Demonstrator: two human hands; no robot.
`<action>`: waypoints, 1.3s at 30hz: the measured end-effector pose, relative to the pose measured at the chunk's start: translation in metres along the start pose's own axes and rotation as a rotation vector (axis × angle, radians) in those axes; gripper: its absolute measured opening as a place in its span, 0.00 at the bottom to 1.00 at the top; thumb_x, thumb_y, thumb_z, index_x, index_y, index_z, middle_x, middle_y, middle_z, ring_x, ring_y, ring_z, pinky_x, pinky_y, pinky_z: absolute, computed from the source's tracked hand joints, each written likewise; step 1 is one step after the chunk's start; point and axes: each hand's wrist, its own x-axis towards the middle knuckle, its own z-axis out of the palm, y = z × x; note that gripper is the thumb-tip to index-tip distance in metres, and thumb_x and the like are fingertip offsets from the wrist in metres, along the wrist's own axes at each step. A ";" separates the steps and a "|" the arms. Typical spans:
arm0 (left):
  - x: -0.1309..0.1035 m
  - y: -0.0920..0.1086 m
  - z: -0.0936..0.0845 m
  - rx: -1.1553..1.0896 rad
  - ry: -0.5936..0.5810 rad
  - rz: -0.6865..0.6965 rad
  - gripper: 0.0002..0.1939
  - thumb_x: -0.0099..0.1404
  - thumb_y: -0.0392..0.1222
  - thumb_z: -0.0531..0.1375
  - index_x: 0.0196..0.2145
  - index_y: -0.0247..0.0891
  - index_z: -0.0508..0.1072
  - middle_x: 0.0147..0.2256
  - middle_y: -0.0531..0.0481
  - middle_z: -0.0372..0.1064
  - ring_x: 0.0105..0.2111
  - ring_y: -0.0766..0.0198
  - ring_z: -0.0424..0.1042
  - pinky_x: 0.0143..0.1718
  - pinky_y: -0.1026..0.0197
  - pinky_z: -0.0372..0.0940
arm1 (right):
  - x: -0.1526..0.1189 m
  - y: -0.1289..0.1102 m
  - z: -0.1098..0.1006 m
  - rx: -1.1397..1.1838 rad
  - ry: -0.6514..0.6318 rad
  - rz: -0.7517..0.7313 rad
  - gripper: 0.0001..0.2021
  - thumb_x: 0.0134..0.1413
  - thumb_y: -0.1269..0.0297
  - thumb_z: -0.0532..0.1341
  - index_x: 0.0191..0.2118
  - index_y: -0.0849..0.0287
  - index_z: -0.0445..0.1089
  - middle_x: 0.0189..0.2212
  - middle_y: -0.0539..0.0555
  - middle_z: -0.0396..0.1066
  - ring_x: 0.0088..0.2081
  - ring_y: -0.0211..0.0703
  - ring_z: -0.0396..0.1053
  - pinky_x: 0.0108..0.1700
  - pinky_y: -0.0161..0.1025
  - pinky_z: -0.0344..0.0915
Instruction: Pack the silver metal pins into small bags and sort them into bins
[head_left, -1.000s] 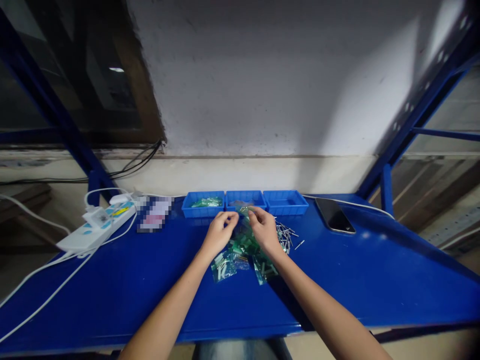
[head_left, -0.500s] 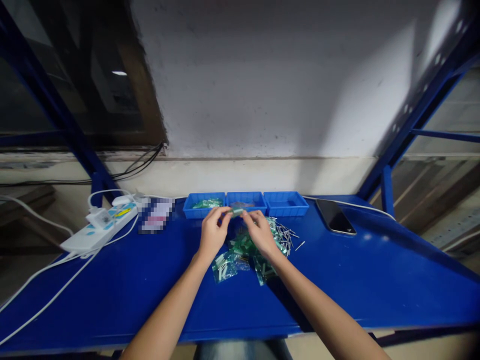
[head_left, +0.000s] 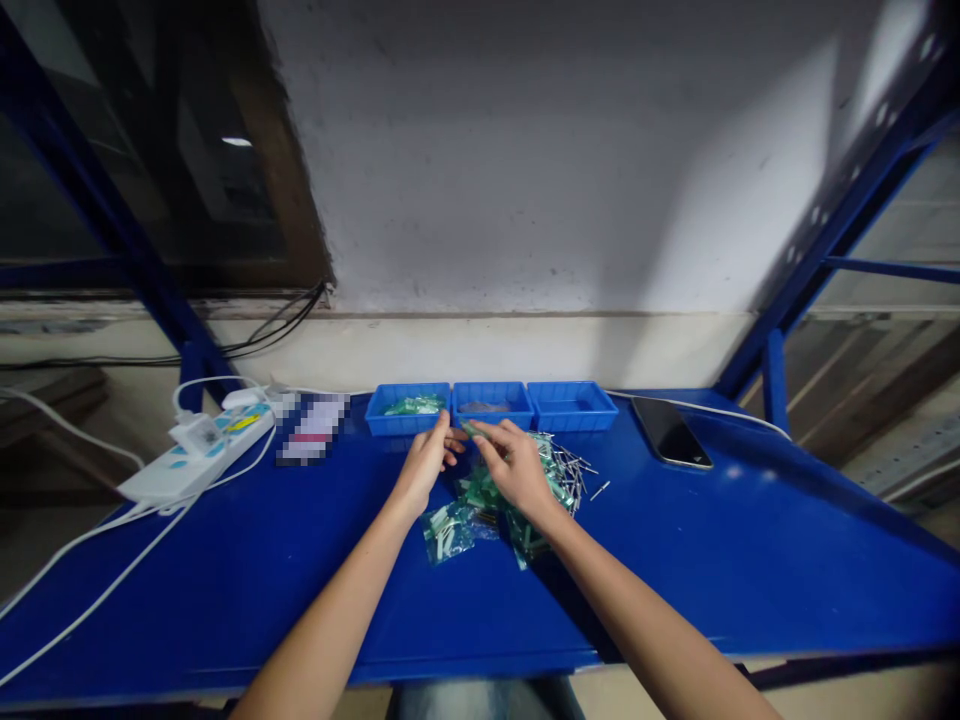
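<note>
My right hand (head_left: 517, 465) pinches a small green plastic bag (head_left: 469, 428) between thumb and fingers, in front of the middle blue bin. Just left of it is my left hand (head_left: 426, 462), thumb raised and fingers apart, with nothing visible in it. Below both hands lies a pile of green plastic packets (head_left: 484, 490), partly covered by my right hand. One clear packet with white pieces (head_left: 448, 533) rests at the pile's near left. Loose metal pins (head_left: 574, 475) are heaped on the right side.
Three blue bins stand along the back: the left bin (head_left: 381, 418) holds green packets, the middle bin (head_left: 491, 421) holds clear plastic, and the right bin (head_left: 574, 421) is beside them. A phone (head_left: 671, 432) lies right; a white power strip (head_left: 199, 455) with cables lies left.
My left hand has come off the small green bag and its fingers have spread. The bag stays in my right hand, which has turned slightly and shifted left.
</note>
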 end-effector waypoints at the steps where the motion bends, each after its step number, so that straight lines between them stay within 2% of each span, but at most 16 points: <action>1: 0.001 0.000 -0.002 -0.043 0.007 -0.050 0.28 0.59 0.63 0.50 0.31 0.33 0.74 0.25 0.48 0.68 0.20 0.69 0.63 0.21 0.67 0.52 | -0.001 0.000 0.001 -0.041 -0.038 -0.056 0.15 0.57 0.63 0.54 0.47 0.55 0.72 0.29 0.54 0.67 0.29 0.40 0.64 0.35 0.37 0.62; 4: 0.004 -0.001 -0.006 -0.145 0.011 -0.108 0.22 0.55 0.57 0.57 0.31 0.32 0.72 0.26 0.48 0.70 0.19 0.70 0.63 0.20 0.68 0.51 | -0.004 0.003 0.003 -0.114 -0.093 -0.155 0.17 0.56 0.70 0.53 0.48 0.53 0.71 0.33 0.55 0.64 0.34 0.41 0.64 0.40 0.39 0.63; 6: 0.004 -0.002 -0.006 -0.160 0.009 -0.082 0.17 0.54 0.52 0.58 0.32 0.32 0.72 0.27 0.48 0.70 0.20 0.69 0.65 0.21 0.68 0.53 | -0.004 0.007 0.005 -0.140 -0.087 -0.175 0.19 0.53 0.75 0.52 0.48 0.52 0.71 0.36 0.56 0.63 0.39 0.43 0.63 0.44 0.41 0.63; 9: 0.001 -0.003 -0.003 0.002 0.088 0.157 0.13 0.57 0.46 0.57 0.34 0.35 0.74 0.26 0.49 0.71 0.23 0.66 0.68 0.26 0.65 0.58 | -0.002 0.011 0.005 -0.122 -0.038 -0.127 0.22 0.48 0.78 0.52 0.47 0.53 0.71 0.40 0.57 0.62 0.43 0.45 0.62 0.48 0.43 0.61; 12: -0.005 -0.003 0.002 0.277 0.149 0.486 0.12 0.60 0.43 0.55 0.38 0.39 0.75 0.34 0.47 0.72 0.33 0.61 0.70 0.35 0.62 0.62 | 0.001 0.011 0.005 0.002 0.020 0.065 0.13 0.52 0.69 0.54 0.41 0.58 0.73 0.34 0.56 0.64 0.37 0.45 0.64 0.42 0.42 0.63; 14: -0.010 -0.003 0.006 0.429 0.104 0.637 0.13 0.62 0.40 0.53 0.41 0.42 0.74 0.40 0.47 0.71 0.39 0.59 0.69 0.42 0.61 0.62 | 0.004 0.009 0.003 0.192 0.014 0.265 0.15 0.55 0.57 0.53 0.34 0.61 0.73 0.27 0.55 0.65 0.30 0.42 0.64 0.35 0.39 0.63; 16: -0.013 -0.003 0.010 0.524 0.045 0.714 0.14 0.63 0.37 0.52 0.43 0.43 0.73 0.42 0.46 0.69 0.43 0.59 0.68 0.46 0.59 0.61 | 0.006 0.007 0.001 0.391 0.001 0.431 0.23 0.56 0.48 0.50 0.28 0.62 0.70 0.22 0.53 0.65 0.25 0.39 0.63 0.28 0.35 0.60; 18: -0.014 -0.003 0.012 0.558 0.022 0.736 0.14 0.63 0.36 0.52 0.44 0.43 0.73 0.42 0.46 0.69 0.44 0.59 0.67 0.48 0.58 0.60 | 0.007 0.006 -0.001 0.468 0.020 0.480 0.24 0.54 0.45 0.50 0.25 0.62 0.67 0.18 0.50 0.62 0.21 0.36 0.60 0.25 0.33 0.57; 20: -0.014 -0.003 0.012 0.527 0.006 0.706 0.14 0.62 0.37 0.54 0.44 0.44 0.73 0.43 0.46 0.68 0.44 0.59 0.67 0.47 0.57 0.61 | 0.007 0.005 -0.001 0.396 0.056 0.413 0.21 0.52 0.46 0.53 0.25 0.61 0.67 0.17 0.47 0.60 0.20 0.35 0.56 0.23 0.32 0.53; 22: -0.013 -0.002 0.012 0.425 -0.003 0.619 0.12 0.61 0.41 0.55 0.42 0.43 0.74 0.41 0.46 0.69 0.42 0.59 0.68 0.43 0.59 0.62 | 0.006 0.005 -0.001 0.270 0.074 0.303 0.19 0.53 0.50 0.54 0.28 0.61 0.69 0.17 0.46 0.60 0.20 0.34 0.54 0.24 0.32 0.52; 24: -0.010 0.000 0.010 0.257 0.019 0.452 0.13 0.61 0.48 0.55 0.37 0.39 0.75 0.37 0.46 0.71 0.36 0.59 0.70 0.36 0.61 0.63 | 0.004 0.005 0.000 0.154 0.063 0.193 0.17 0.56 0.54 0.52 0.35 0.61 0.72 0.19 0.48 0.63 0.22 0.36 0.56 0.26 0.33 0.54; 27: -0.004 0.003 0.005 0.001 0.032 0.119 0.25 0.60 0.60 0.51 0.30 0.35 0.75 0.28 0.46 0.72 0.25 0.64 0.68 0.24 0.65 0.57 | 0.000 0.006 0.002 -0.002 0.015 0.043 0.16 0.58 0.61 0.51 0.46 0.57 0.72 0.24 0.51 0.66 0.25 0.39 0.60 0.31 0.35 0.58; 30: 0.001 0.004 -0.001 -0.159 0.007 -0.083 0.26 0.56 0.62 0.52 0.28 0.34 0.73 0.25 0.48 0.70 0.19 0.69 0.64 0.19 0.67 0.51 | -0.003 0.007 0.005 -0.100 -0.023 -0.034 0.17 0.57 0.67 0.51 0.49 0.56 0.70 0.26 0.52 0.64 0.27 0.39 0.61 0.34 0.37 0.61; 33: 0.002 0.005 -0.005 -0.252 0.016 -0.112 0.18 0.53 0.54 0.58 0.29 0.34 0.73 0.26 0.50 0.70 0.19 0.71 0.64 0.20 0.68 0.51 | -0.003 0.009 0.005 -0.113 -0.010 -0.047 0.20 0.53 0.74 0.51 0.49 0.55 0.71 0.29 0.53 0.62 0.30 0.40 0.63 0.37 0.37 0.62; 36: 0.002 0.003 -0.006 -0.205 0.011 -0.004 0.14 0.51 0.45 0.60 0.34 0.34 0.75 0.26 0.51 0.70 0.22 0.70 0.65 0.23 0.68 0.54 | -0.001 0.011 0.004 -0.091 0.024 -0.042 0.24 0.47 0.78 0.50 0.48 0.56 0.70 0.33 0.54 0.64 0.33 0.41 0.64 0.39 0.38 0.63; 39: 0.001 0.001 -0.003 -0.118 -0.003 0.077 0.14 0.51 0.43 0.60 0.35 0.35 0.75 0.24 0.51 0.69 0.25 0.67 0.65 0.26 0.67 0.56 | 0.001 0.012 0.002 -0.066 0.042 -0.029 0.25 0.44 0.80 0.48 0.47 0.58 0.70 0.35 0.55 0.66 0.35 0.42 0.65 0.40 0.38 0.63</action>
